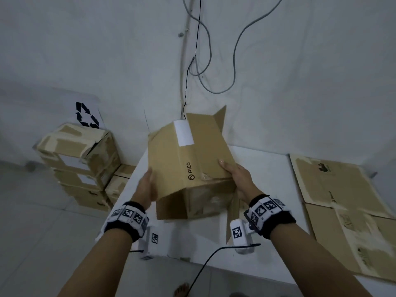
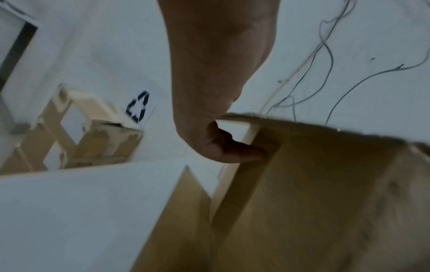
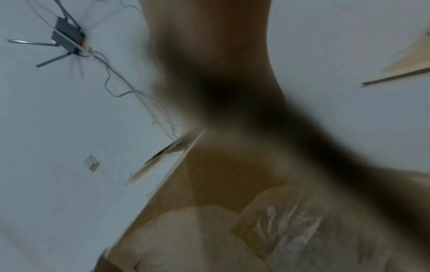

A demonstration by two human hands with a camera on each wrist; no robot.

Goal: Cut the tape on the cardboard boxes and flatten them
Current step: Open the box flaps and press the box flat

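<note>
Holding the box [image 1: 188,166] tilted above the white table [image 1: 267,168], flaps hanging loose, probably for collapsing. Left hand [image 1: 147,185] pinching the side edge, thumb outside; right hand [image 1: 237,179] gripping the opposite corner, fingers mostly hidden. Flattened cardboard [image 1: 342,211] lying alongside.

Printed marks on cardboard and wall

"PICO" with a round logo runs along the side of the held cardboard box [image 1: 188,159]; the same "PICO" shows on the flattened cardboard [image 1: 334,189] at the right (its other prints are too small to read). A black recycling sign [image 1: 86,115] stands on a white sheet on the wall.
</note>
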